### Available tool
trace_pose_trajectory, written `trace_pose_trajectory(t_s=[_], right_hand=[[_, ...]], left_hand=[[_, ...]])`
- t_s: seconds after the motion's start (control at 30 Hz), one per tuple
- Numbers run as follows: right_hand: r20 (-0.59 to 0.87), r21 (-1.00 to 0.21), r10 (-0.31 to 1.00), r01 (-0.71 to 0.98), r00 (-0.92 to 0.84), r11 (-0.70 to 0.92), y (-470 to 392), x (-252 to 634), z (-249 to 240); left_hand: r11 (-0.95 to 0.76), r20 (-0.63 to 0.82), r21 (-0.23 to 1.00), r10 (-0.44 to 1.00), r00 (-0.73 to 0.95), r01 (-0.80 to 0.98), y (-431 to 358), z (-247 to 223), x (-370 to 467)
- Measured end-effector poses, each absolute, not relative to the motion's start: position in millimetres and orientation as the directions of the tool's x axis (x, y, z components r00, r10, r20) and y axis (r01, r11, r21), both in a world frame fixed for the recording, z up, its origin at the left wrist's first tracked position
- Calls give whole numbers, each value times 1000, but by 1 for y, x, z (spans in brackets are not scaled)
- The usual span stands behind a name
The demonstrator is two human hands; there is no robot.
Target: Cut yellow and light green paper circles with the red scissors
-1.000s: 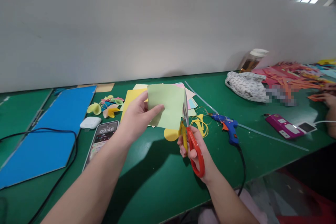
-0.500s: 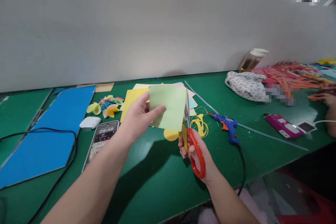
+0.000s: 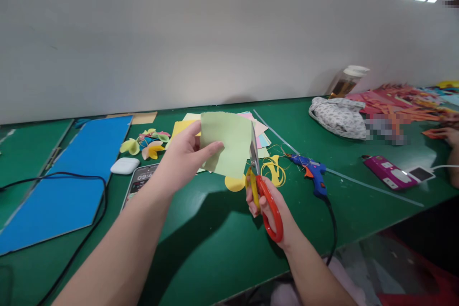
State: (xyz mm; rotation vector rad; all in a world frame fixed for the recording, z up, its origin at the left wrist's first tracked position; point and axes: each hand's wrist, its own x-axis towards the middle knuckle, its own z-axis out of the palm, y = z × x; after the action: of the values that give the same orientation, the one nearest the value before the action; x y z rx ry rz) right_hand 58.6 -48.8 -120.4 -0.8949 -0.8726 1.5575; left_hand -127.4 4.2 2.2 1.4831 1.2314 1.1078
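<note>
My left hand [image 3: 188,155] pinches a light green sheet of paper [image 3: 231,143] by its left edge, thumb in front and fingers behind, holding it up off the table. Wrapped around the red and yellow handles of a pair of scissors [image 3: 268,208] is my right hand [image 3: 274,217]. The blades point up along the paper's right edge; whether they touch it I cannot tell. Behind the sheet lies a stack of coloured paper [image 3: 181,127], partly hidden. A yellow paper circle [image 3: 235,183] and curled yellow offcuts [image 3: 274,172] rest just below and beside the scissors.
A blue glue gun [image 3: 311,172] with a black cord lies to the right, near a purple power bank [image 3: 389,172]. On the left are a phone [image 3: 138,181], a white earbud case [image 3: 124,166], paper petals [image 3: 145,144] and a blue board [image 3: 71,186]. Another person's hand [image 3: 448,135] works at far right.
The paper has shifted slightly left with my left hand, and its lower right corner has swung left. The scissors' blades lean a little more to the left.
</note>
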Motion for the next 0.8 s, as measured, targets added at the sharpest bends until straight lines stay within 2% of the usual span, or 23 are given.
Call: trace_pose_trajectory(t_s=[0.17, 0.37, 0.7, 0.8], right_hand=[[-115, -899, 983, -407, -140, -163, -54, 61, -110], [-65, -920, 987, -375, -150, -118, -62, 65, -98], [-98, -896, 977, -410, -190, -170, -57, 69, -104], [-117, -891, 973, -412, -197, -190, -54, 68, -105]], left_hand=[[-144, 115, 962, 985, 130, 234, 6, 5, -135], [-152, 134, 941, 988, 81, 302, 5, 10, -139], [-145, 149, 968, 989, -6, 204, 7, 11, -144], [-120, 120, 992, 993, 6, 47, 12, 4, -147]])
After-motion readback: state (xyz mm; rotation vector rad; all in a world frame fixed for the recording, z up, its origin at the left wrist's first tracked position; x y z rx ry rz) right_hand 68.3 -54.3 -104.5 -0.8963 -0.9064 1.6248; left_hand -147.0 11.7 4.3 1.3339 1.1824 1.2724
